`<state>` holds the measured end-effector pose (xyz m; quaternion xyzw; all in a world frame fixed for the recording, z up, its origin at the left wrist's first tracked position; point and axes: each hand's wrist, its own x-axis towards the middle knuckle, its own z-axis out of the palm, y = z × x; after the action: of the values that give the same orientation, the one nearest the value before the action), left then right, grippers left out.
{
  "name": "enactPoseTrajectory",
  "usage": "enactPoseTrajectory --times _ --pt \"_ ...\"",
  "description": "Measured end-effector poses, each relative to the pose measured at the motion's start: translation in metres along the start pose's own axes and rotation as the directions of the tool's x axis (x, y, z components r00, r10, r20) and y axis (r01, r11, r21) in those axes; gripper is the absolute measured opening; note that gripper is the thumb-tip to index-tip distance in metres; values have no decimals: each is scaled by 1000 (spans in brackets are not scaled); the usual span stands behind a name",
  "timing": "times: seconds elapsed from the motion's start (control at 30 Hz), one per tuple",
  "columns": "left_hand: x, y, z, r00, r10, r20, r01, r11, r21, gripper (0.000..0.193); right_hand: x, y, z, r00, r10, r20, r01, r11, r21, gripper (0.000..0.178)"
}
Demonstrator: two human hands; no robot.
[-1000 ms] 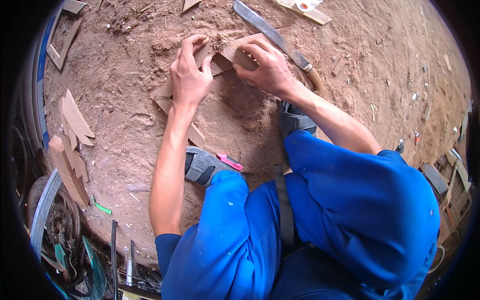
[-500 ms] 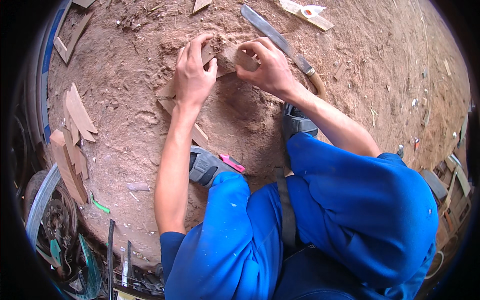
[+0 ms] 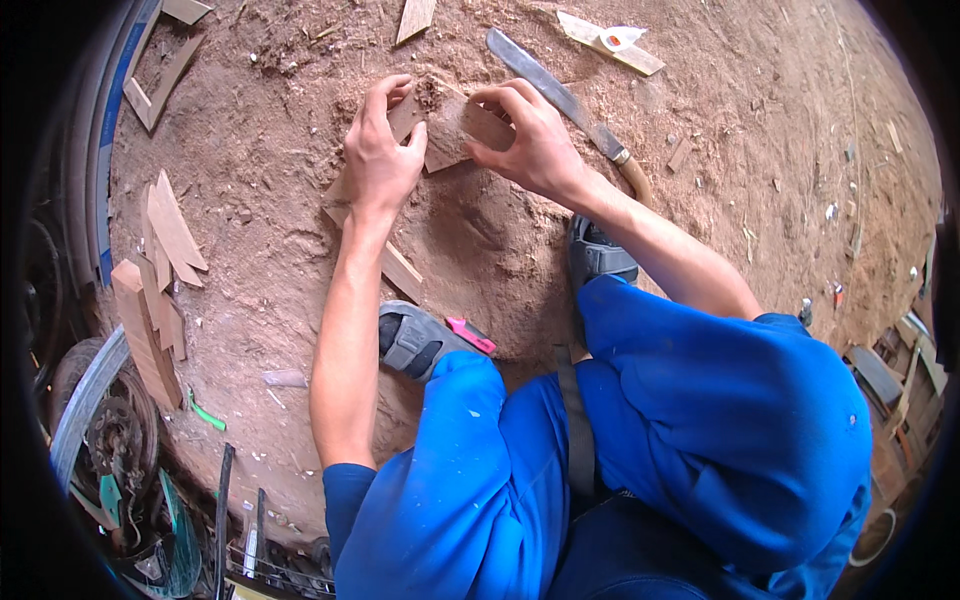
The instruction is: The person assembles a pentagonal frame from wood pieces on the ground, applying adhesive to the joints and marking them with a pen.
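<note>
Both my hands are over the dusty ground, at the upper middle of the view. Between the thumb and curled fingers of my left hand [image 3: 383,150] is a small wooden piece [image 3: 404,118]. My right hand [image 3: 532,140] pinches another flat wooden piece [image 3: 487,127] in the same way. The two pieces slant toward each other around a sawdust-covered spot; whether they are joined I cannot tell. Partly behind my left wrist lies a wooden strip [image 3: 401,272]. A machete [image 3: 550,82] with a wooden handle rests just beyond my right hand.
A white glue bottle [image 3: 622,38] lies on a wooden slat [image 3: 590,42] at the far side. Cut wood pieces [image 3: 175,230] are on the left. A pink-and-black cutter [image 3: 470,335] is beside my left shoe [image 3: 415,340]. Metal scrap and a wheel [image 3: 120,430] stand lower left.
The whole view has shifted slightly, so the ground items appear a little to the right and lower. Both hands keep hold of the wooden pieces, almost unmoved.
</note>
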<state>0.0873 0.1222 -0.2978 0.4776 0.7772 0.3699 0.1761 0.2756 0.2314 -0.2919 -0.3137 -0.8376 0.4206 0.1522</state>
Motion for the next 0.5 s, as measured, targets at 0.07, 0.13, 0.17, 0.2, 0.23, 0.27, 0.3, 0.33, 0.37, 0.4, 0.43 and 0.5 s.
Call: enactPoseTrajectory --times 0.07,0.13,0.17,0.2,0.23,0.27,0.3,0.33,0.37,0.4,0.43,0.5 --pt "4 2 -4 1000 -18 -5 18 1000 -4 58 4 -5 -5 1000 18 16 -19 1000 20 53" --pt "9 4 -9 999 -40 -9 40 999 3 58 10 -9 -12 998 35 44 -37 999 33 54" --pt "12 4 -10 999 -50 -17 50 999 -2 58 13 -10 -17 999 26 39 -27 999 20 55" --pt "14 3 -11 998 -61 -25 61 998 -6 57 16 -10 -23 999 16 35 -16 1000 6 55" --pt "17 2 -12 997 -72 -33 72 997 -10 57 19 -11 -29 999 6 32 -6 1000 -7 56" --pt "18 2 -16 996 -86 -31 86 996 3 58 21 -15 -35 996 40 82 -37 999 -30 57" --pt "19 5 -19 995 -96 -29 97 995 13 58 23 -20 -44 989 76 129 -69 996 -57 58" --pt "21 7 -21 994 -108 -28 108 994 23 58 24 -22 -51 978 112 175 -98 991 -86 59" --pt "21 7 -22 994 -100 -42 100 995 12 58 23 -20 -56 978 101 181 -79 989 -126 62" --pt "22 7 -21 995 -67 -69 68 998 6 56 23 -18 -62 966 148 211 -126 986 -114 62" --pt "23 7 -21 995 -35 -96 36 999 1 55 22 -18 -69 951 192 242 -172 980 -102 63" --pt "23 12 -22 992 -57 -109 55 998 -20 53 20 -24 -85 927 254 276 -241 967 -82 72"
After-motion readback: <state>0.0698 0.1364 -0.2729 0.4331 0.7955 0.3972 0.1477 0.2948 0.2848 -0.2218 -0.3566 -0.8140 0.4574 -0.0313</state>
